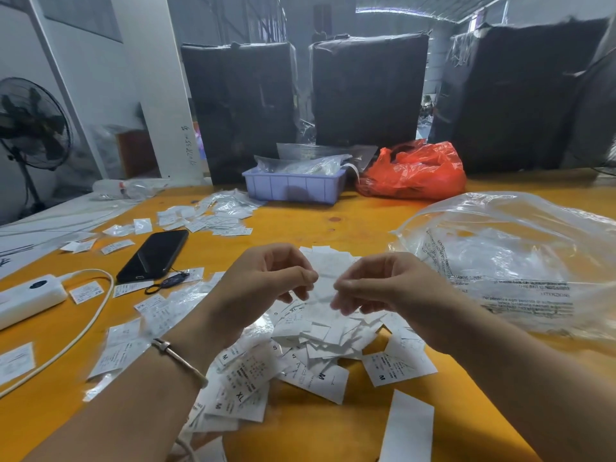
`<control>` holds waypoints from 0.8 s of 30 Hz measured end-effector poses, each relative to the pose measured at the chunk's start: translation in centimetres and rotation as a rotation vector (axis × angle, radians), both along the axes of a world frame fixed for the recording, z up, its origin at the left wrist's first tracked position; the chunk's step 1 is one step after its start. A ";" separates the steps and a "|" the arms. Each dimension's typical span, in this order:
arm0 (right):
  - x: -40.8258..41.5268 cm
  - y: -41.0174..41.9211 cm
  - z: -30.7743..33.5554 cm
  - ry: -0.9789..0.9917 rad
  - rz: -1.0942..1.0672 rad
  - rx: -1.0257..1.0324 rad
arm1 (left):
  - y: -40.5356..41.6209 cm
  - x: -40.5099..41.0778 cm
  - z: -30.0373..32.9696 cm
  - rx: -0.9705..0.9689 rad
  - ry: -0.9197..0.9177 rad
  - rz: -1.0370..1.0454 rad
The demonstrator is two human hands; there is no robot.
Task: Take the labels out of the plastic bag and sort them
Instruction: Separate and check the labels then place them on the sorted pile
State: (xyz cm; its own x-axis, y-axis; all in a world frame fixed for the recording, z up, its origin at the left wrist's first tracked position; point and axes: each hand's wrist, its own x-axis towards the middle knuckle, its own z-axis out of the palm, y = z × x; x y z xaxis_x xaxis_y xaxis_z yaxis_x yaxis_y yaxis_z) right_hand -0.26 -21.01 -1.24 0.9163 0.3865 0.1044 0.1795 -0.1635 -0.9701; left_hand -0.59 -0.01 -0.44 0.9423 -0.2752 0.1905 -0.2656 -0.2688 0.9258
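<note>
Here, hands (pixel 266 278) pinch label (pixel 322 288).

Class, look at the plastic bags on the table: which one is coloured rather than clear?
The red bag at the back, right of the lavender tray. The big bag on the right and the small ones in the tray are transparent.

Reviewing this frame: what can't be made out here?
- Head view: what the left hand and right hand pinch between them is motion-blurred; each grip's contents are unclear.
- Small print on the labels is too fine to read.
- The clear plastic bag is cut off by the right edge; glare hides any contents.
- The lavender bin wall hides its contents.
</note>
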 end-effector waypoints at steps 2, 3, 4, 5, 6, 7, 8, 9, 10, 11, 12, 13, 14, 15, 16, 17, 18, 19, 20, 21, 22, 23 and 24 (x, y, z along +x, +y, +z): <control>0.0 0.1 0.0 -0.007 -0.041 0.077 | 0.1 -0.1 0.1 0.023 0.052 -0.052; -0.2 0.2 0.0 -0.029 -0.056 0.102 | 0.2 -0.1 0.1 0.061 0.076 -0.091; -0.3 0.3 0.1 -0.068 -0.068 0.114 | 0.2 -0.2 0.0 0.108 0.100 -0.137; -0.4 0.5 0.0 -0.124 -0.080 0.108 | 0.1 -0.2 0.0 0.156 0.122 -0.186; -0.6 0.6 0.0 -0.189 -0.090 0.085 | 0.0 -0.3 0.0 0.197 0.141 -0.228; -0.7 0.9 -0.1 -0.250 -0.094 0.054 | -0.1 -0.3 -0.1 0.228 0.151 -0.255; -0.8 1.1 -0.1 -0.297 -0.091 0.032 | -0.2 -0.4 -0.1 0.245 0.148 -0.262; -1.0 1.3 -0.1 -0.324 -0.083 0.024 | -0.4 -0.3 -0.1 0.248 0.131 -0.256; -1.1 1.4 0.0 -0.334 -0.074 0.016 | -0.4 -0.3 -0.2 0.242 0.101 -0.240; -1.1 1.3 0.1 -0.323 -0.066 0.009 | -0.4 -0.2 -0.2 0.229 0.066 -0.214; -1.1 1.1 0.2 -0.289 -0.059 0.010 | -0.4 -0.2 -0.2 0.214 0.034 -0.181; -1.0 0.8 0.3 -0.241 -0.054 0.019 | -0.3 -0.2 -0.3 0.192 0.008 -0.148; -0.8 0.5 0.3 -0.199 -0.051 0.025 | -0.2 -0.1 -0.3 0.163 -0.010 -0.121; -0.7 0.2 0.3 -0.173 -0.041 0.022 | -0.2 -0.1 -0.2 0.132 -0.017 -0.103; -0.5 0.1 0.3 -0.166 -0.033 0.012 | -0.1 -0.1 -0.1 0.109 -0.016 -0.094; -0.4 0.0 0.1 -0.166 -0.030 0.013 | 0.0 -0.2 0.0 0.101 -0.010 -0.097; -0.4 0.1 0.0 -0.180 -0.036 0.018 | 0.0 -0.2 0.0 0.110 0.002 -0.112; -0.3 0.3 -0.2 -0.209 -0.049 0.018 | 0.0 -0.3 0.1 0.131 0.024 -0.142; -0.3 0.5 -0.4 -0.260 -0.066 0.003 | -0.1 -0.4 0.1 0.159 0.055 -0.178; -0.4 0.7 -0.5 -0.325 -0.080 -0.032 | -0.2 -0.5 0.0 0.191 0.084 -0.210; -0.4 1.0 -0.6 -0.394 -0.094 -0.080 | -0.3 -0.5 0.0 0.219 0.098 -0.226; -0.4 1.3 -0.8 -0.452 -0.113 -0.118 | -0.4 -0.5 -0.1 0.232 0.096 -0.225; -0.3 1.5 -0.9 -0.491 -0.142 -0.139 | -0.4 -0.5 -0.1 0.222 0.085 -0.209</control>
State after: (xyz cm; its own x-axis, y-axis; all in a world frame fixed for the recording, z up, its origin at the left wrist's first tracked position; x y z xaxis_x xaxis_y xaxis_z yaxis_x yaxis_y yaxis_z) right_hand -0.60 -19.47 -2.19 0.8170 0.3029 0.4906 0.5736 -0.3406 -0.7449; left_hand -1.06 -0.44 -0.57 0.8711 -0.4904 0.0269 -0.2603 -0.4146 0.8720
